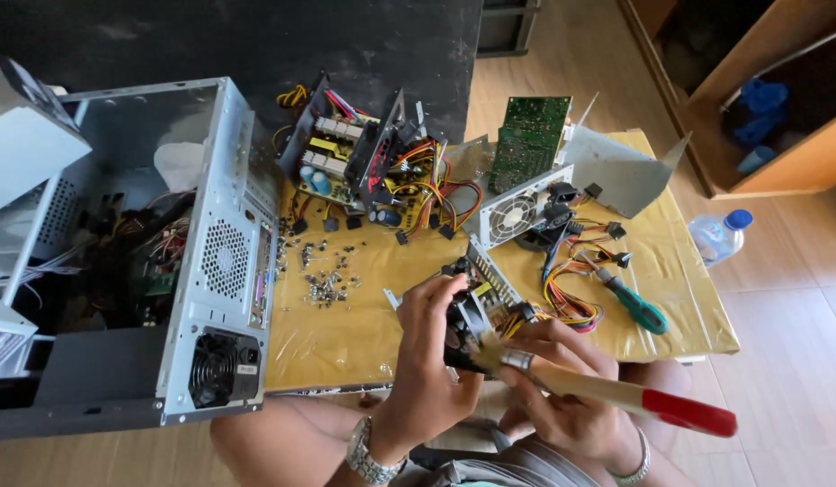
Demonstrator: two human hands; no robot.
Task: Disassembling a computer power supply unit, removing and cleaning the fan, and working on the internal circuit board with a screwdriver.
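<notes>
The left hand (433, 361) wraps its fingers around a black fan unit (472, 329), held above the table (364, 334) edge. The right hand (562, 397) pinches a brush (607, 394); its long axis runs lower right to upper left, bristles touching the unit, red handle end pointing lower right.
</notes>
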